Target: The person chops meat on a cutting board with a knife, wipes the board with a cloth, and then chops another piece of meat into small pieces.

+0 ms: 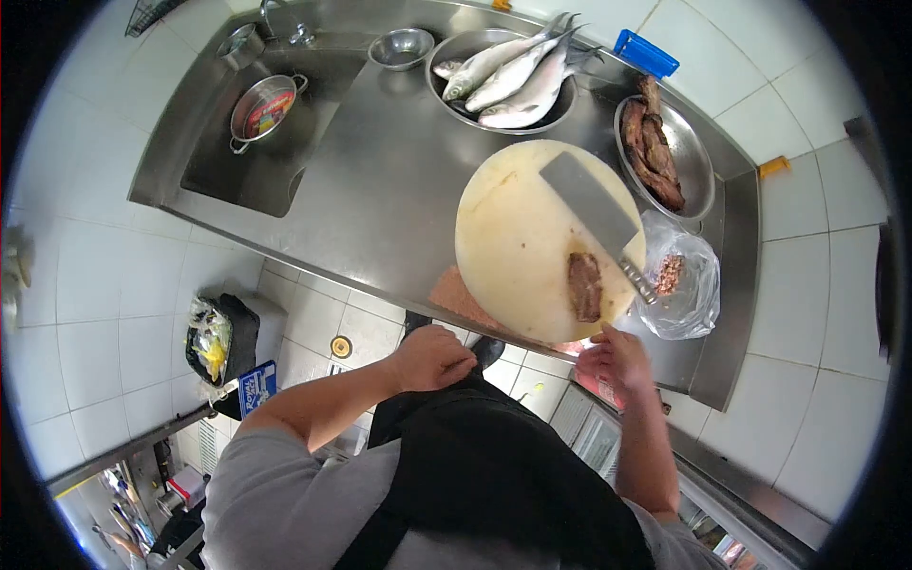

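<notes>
My left hand (435, 359) is curled closed in front of the black apron (503, 465), and its inside is hidden. My right hand (616, 361) is at the near edge of the round cutting board (503, 237), fingers loosely bent and apart, with nothing visible in them. Just beyond those fingertips a piece of browned meat (584, 287) lies on the board. A cleaver (591, 201) rests flat across the board's right side, its metal handle (638, 281) pointing toward a clear plastic bag (698, 299) with small chopped meat pieces (670, 275).
Whole fish (518, 90) fill a steel bowl (572, 106) at the back. Another bowl (705, 190) holds large browned meat pieces (651, 152). A small bowl (401, 47) stands near the sink (237, 180), which contains a two-handled pot (237, 119). A bin (245, 332) stands below left.
</notes>
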The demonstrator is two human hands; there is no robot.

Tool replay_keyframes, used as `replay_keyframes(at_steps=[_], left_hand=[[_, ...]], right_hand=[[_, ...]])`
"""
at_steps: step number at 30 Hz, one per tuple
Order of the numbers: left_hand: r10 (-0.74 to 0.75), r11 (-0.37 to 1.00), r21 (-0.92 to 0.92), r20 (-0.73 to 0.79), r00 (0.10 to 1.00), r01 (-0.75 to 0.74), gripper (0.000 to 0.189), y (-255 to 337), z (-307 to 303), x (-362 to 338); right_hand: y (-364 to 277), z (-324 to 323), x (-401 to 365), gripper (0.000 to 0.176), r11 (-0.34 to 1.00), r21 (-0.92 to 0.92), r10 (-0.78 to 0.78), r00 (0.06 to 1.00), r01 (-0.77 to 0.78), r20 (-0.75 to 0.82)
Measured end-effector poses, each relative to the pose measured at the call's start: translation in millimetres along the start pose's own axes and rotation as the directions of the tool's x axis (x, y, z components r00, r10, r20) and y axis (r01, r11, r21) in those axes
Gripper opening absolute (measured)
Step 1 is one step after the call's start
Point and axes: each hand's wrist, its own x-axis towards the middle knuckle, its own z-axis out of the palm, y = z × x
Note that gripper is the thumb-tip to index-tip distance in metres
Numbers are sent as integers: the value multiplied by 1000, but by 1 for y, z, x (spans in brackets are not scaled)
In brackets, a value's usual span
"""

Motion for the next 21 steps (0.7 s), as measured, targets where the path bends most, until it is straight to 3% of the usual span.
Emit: replay_keyframes(at_steps=[1, 3, 4, 5, 6, 7, 9, 10, 11, 12, 14, 16, 17, 21], left_hand=[[5, 1000, 1, 12, 1000, -5, 13, 4, -10, -1], [-82, 996, 16, -177, 981, 86, 15, 8, -27, 8], [-70, 997, 22, -174, 982, 75, 15, 9, -33, 19], [-28, 996, 67, -311, 950, 52, 13, 10, -38, 34], [22, 993, 115, -441, 897, 32, 14, 12, -42, 51], [40, 992, 126, -438, 898, 17, 14, 12, -43, 69], [42, 995, 100, -463, 885, 5, 22, 15, -33, 102], [85, 990, 133, -370, 925, -37, 26, 20, -27, 117], [124, 983, 162, -273, 954, -81, 30, 27, -20, 132], [150, 979, 172, -245, 958, -109, 35, 34, -7, 145], [179, 972, 190, -216, 960, -139, 41, 46, 13, 156], [357, 853, 419, -37, 933, -309, 46, 52, 23, 160], [347, 827, 468, 10, 938, -311, 51, 39, 33, 164], [277, 867, 462, -140, 951, -184, 59, 24, 34, 171]], right_hand=[[-22, -3, -32, 47, 998, -59, -35, 999, 34, -24], [-51, -13, -65, 39, 992, -106, -81, 995, 74, -63], [-58, -19, -69, 35, 927, -343, -204, 972, 153, -119], [-64, -22, -70, 32, 802, -563, -334, 931, 199, -146], [-72, -18, -65, 31, 668, -655, -521, 850, 352, -74], [-81, -14, -51, 23, 516, -797, -566, 823, 314, -42], [-80, -1, -9, 32, 123, -924, -848, 522, 362, 92], [-86, 8, 1, 49, 108, -969, -762, 644, 224, 64], [-84, 7, 22, 56, -8, -987, -754, 647, 161, 112], [-81, 9, 35, 56, -2, -988, -760, 642, 156, 103], [-80, 15, 50, 64, -142, -982, -682, 707, 123, 187], [-83, 12, 54, 67, -154, -982, -664, 724, 108, 184], [-84, 10, 53, 70, -171, -980, -641, 744, 97, 185], [-78, -6, 39, 64, -133, -990, -627, 769, 54, 126]])
